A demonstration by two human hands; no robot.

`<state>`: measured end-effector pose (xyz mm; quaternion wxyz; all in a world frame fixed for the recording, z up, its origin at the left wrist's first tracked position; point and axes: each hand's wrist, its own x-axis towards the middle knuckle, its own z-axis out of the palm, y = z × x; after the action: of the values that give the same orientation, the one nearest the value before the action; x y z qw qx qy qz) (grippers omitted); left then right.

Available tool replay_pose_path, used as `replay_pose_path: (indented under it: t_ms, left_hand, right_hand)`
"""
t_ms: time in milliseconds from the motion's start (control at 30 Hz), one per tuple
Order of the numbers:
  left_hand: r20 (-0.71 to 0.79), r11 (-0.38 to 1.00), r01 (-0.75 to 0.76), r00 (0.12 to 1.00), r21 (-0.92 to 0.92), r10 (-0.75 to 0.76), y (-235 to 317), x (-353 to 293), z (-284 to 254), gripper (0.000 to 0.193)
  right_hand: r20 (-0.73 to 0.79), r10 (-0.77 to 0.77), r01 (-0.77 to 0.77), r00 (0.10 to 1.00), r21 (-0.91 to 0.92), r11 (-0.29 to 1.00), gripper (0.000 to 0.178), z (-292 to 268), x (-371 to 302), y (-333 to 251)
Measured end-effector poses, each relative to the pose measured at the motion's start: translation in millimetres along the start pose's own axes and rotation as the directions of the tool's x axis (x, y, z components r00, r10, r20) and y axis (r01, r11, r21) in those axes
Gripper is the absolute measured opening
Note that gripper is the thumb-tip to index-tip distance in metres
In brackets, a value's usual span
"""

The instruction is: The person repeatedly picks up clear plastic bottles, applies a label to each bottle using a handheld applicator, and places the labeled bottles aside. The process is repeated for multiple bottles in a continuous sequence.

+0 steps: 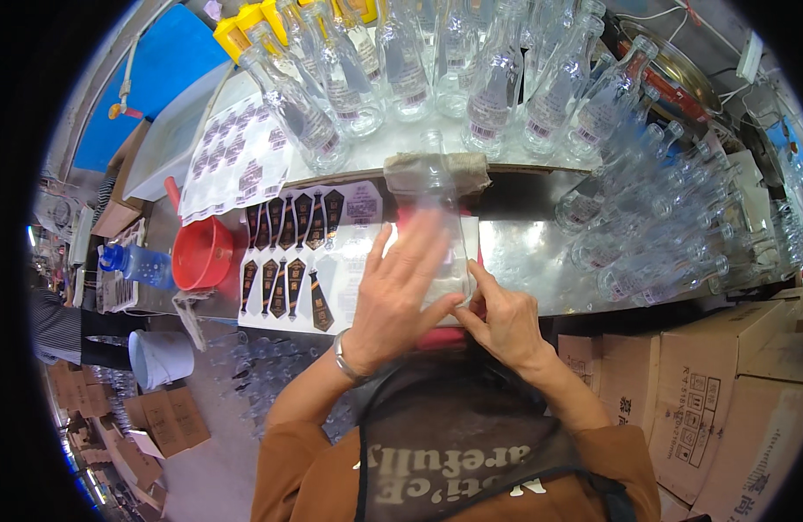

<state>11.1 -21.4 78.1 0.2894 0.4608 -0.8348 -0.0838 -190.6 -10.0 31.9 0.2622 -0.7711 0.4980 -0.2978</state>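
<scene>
A clear glass bottle (458,248) lies in front of me, its neck resting on a rolled beige cloth (401,174) and its base toward me. My left hand (393,291) lies flat over its left side with the fingers stretched out and blurred by motion; a metal bangle is on that wrist. The thumb and fingers of my right hand (504,320) grip the bottle's base at the right. Just left of my hands is a sheet of dark tie-shaped stickers (290,222), with several gaps where backing shows. Pink material shows under the bottle.
Labelled glass bottles (401,74) stand along the raised shelf; more lie piled at the right (654,235). A red bowl (201,254), a blue plastic bottle (138,265) and a white label sheet (240,161) are at left. Cardboard boxes (693,391) stack at lower right; a white bucket (162,358) stands lower left.
</scene>
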Motion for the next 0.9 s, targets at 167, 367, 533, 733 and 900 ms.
replay_pose_path:
  t_ms: [167, 367, 533, 733, 900]
  left_hand:
    - [0.123, 0.997, -0.079, 0.989, 0.002, 0.078, -16, -11, 16, 0.060]
    - [-0.026, 0.977, 0.090, 0.995, -0.195, -0.097, -35, -5, 23, 0.051]
    - [-0.034, 0.966, 0.107, 0.992, -0.234, -0.119, -37, -1, 29, 0.060]
    - [-0.033, 0.892, 0.167, 0.979, -0.421, -0.199, -43, -5, 33, 0.057]
    - [-0.014, 0.854, 0.187, 0.975, -0.486, -0.222, -42, -5, 36, 0.057]
  right_hand:
    - [0.004, -0.032, 0.032, 0.999, 0.022, 0.999, 0.064, -2, 0, 7]
    - [0.204, 0.148, -0.218, 0.968, 0.386, 0.896, 0.052, -33, 23, 16]
    - [0.161, 0.210, -0.262, 0.964, 0.481, 0.836, 0.045, -19, 55, 30]
    - [0.210, 0.204, -0.279, 0.956, 0.445, 0.851, 0.042, -13, 61, 28]
    - [0.206, 0.223, -0.291, 0.953, 0.418, 0.861, 0.041, -12, 60, 23]
